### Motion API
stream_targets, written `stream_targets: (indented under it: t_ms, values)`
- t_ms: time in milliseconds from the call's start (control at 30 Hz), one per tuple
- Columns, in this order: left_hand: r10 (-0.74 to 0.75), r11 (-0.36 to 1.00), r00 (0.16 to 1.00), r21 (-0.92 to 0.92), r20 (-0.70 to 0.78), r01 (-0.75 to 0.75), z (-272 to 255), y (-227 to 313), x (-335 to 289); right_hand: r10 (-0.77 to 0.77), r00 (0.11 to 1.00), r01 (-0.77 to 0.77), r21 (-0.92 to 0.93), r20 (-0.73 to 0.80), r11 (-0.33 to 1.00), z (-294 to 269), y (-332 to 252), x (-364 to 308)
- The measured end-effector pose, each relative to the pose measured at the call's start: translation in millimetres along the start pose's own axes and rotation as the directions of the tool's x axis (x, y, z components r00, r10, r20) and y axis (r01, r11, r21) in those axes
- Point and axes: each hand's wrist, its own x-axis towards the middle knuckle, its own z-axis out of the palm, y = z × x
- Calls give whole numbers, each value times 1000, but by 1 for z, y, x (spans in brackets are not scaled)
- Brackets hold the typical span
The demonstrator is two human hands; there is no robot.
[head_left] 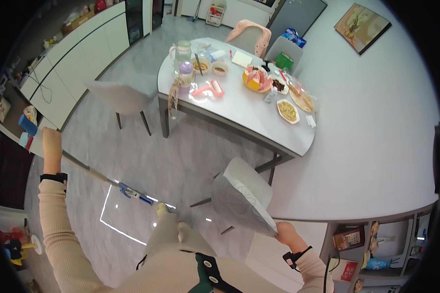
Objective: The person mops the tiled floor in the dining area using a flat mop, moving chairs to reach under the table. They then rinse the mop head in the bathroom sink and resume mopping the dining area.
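Observation:
My left hand (52, 142), at the left, is closed around the handle of a mop (99, 175). The pole slants down to the right, and its blue head (134, 193) rests on the floor just ahead of my feet. Just past the hand is a blue cylinder (28, 125); I cannot tell whether it belongs to the pole. At the lower right my right hand (287, 233) grips the top edge of the backrest of a grey chair (242, 195). The chair stands tilted in view beside the near side of the table, its legs partly hidden.
A white dining table (249, 110) holds dishes of food, a jug (182, 50), a pink peeler-shaped thing (210, 89) and a yellow bowl (252, 84). Another grey chair (124, 95) stands to its left. Low shelves (344, 254) stand at the lower right, white cabinets (78, 58) along the left.

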Motion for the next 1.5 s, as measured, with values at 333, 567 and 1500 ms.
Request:
stream_targets:
  t_ms: [333,567,1500]
  values:
    - [110,991,985,-97,133,-97,21,2,90,179,977,-198,184,118,963,-61,-32,51]
    - [206,976,939,5,276,-216,39,12,154,226,957,-146,376,-179,915,-61,-53,57]
    - [3,977,1000,-212,-8,-4,104,27,205,-176,940,209,84,-293,974,-94,-238,204]
